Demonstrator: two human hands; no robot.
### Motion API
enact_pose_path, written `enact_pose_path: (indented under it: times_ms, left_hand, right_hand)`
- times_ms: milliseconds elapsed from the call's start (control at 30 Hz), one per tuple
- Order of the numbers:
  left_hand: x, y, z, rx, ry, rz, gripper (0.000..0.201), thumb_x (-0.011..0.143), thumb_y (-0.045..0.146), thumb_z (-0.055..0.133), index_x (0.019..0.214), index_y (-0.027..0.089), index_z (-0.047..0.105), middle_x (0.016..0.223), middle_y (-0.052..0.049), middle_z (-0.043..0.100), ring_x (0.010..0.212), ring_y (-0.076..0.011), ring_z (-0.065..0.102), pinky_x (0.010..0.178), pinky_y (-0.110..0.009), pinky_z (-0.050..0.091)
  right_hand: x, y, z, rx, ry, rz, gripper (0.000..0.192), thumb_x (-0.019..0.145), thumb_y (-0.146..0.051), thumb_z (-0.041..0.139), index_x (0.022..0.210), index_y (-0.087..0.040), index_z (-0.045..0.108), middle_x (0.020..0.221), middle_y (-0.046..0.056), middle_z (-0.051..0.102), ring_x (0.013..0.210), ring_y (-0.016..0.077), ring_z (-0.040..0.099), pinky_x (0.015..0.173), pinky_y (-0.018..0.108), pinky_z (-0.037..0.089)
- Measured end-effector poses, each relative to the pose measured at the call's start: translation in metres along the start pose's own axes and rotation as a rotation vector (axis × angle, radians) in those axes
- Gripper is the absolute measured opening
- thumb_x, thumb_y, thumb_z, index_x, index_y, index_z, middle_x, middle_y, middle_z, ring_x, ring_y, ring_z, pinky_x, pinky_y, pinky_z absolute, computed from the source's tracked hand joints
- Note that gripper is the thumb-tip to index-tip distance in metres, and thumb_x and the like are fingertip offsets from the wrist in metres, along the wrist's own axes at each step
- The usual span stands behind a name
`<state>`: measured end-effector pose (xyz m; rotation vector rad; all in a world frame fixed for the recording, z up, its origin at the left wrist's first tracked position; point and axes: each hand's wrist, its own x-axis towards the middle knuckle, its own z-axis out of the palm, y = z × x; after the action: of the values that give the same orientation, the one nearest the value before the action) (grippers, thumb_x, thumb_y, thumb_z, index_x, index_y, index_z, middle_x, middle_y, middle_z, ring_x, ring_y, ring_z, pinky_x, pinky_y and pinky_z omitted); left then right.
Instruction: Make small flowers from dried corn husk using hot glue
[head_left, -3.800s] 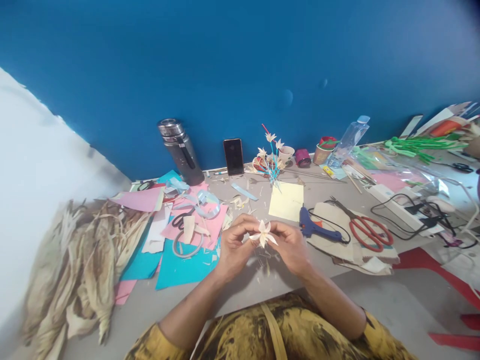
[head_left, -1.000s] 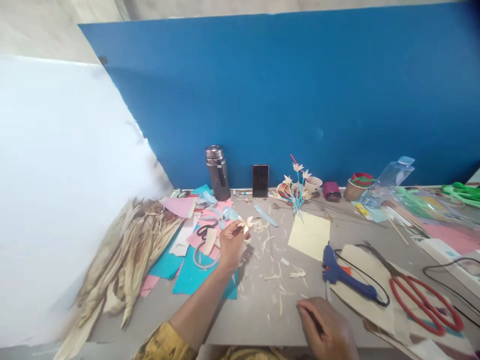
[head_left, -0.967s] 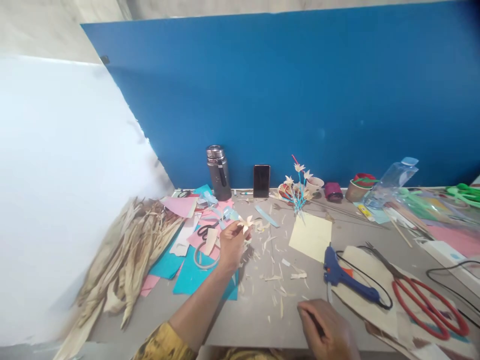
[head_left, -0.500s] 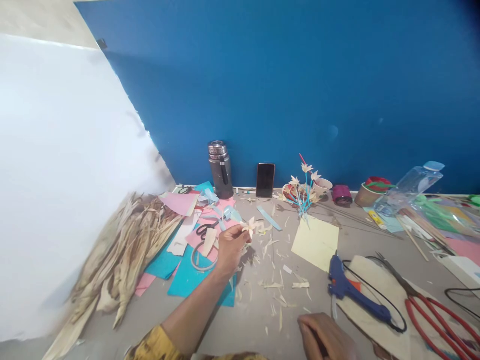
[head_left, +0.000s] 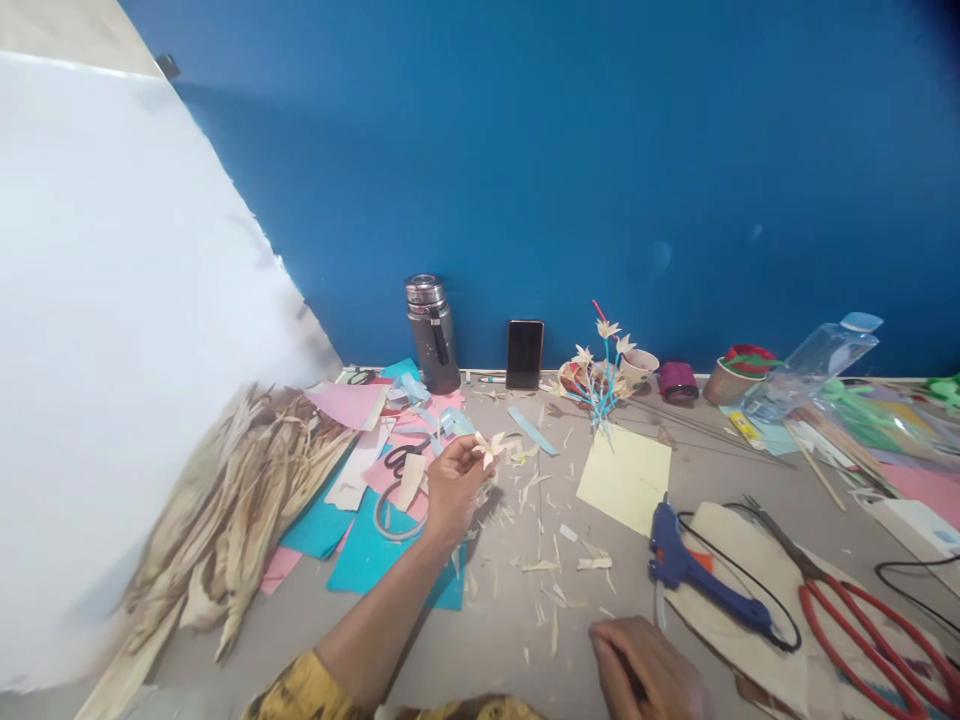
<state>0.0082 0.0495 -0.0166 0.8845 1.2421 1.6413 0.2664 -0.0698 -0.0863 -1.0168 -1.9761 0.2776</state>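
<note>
- Left hand (head_left: 450, 490): fingers pinch small husk flower (head_left: 488, 447), raised above table (head_left: 510, 640).
- Right hand (head_left: 649, 675): curled loosely on table near blue glue gun (head_left: 686, 570); grip unclear.

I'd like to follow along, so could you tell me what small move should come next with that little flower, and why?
Probably reach the right hand to the blue glue gun lying beside it: the left hand holds the small husk flower up, stemless, while finished flowers stand on sticks.
</note>
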Motion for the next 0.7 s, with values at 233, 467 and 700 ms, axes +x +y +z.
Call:
enact_pose_path:
  times_ms: [233,467,700]
  left_hand:
    - [0.002,0.002,0.0,-0.006,-0.007,-0.039,0.035,0.062,0.032,0.086,0.088,0.017,0.068,0.067,0.002,0.066,0.055,-0.0092,0.056,0.054,-0.021,0.045]
    - [0.005,-0.001,-0.002,-0.097,0.0,-0.082,0.031,0.06,0.029,0.088,0.076,0.015,0.065,0.065,0.001,0.065,0.057,-0.0102,0.059,0.055,-0.022,0.045]
    - [0.022,0.009,-0.02,-0.194,0.128,0.036,0.036,0.061,0.031,0.087,0.078,0.018,0.06,0.071,0.002,0.066,0.066,-0.0118,0.066,0.069,-0.025,0.051]
  right_hand:
    - [0.001,0.001,0.001,-0.025,-0.004,-0.053,0.015,0.093,-0.011,0.054,0.1,-0.02,0.064,0.077,0.007,0.071,0.066,0.0186,0.069,0.061,0.026,0.055]
    - [0.004,-0.003,0.001,-0.055,0.026,-0.056,0.015,0.092,-0.012,0.055,0.099,-0.021,0.064,0.076,0.005,0.071,0.065,0.0174,0.07,0.06,0.025,0.055]
    - [0.0,0.0,0.003,-0.038,0.042,-0.044,0.012,0.094,-0.017,0.056,0.098,-0.021,0.067,0.077,0.007,0.071,0.066,0.0195,0.07,0.06,0.026,0.056]
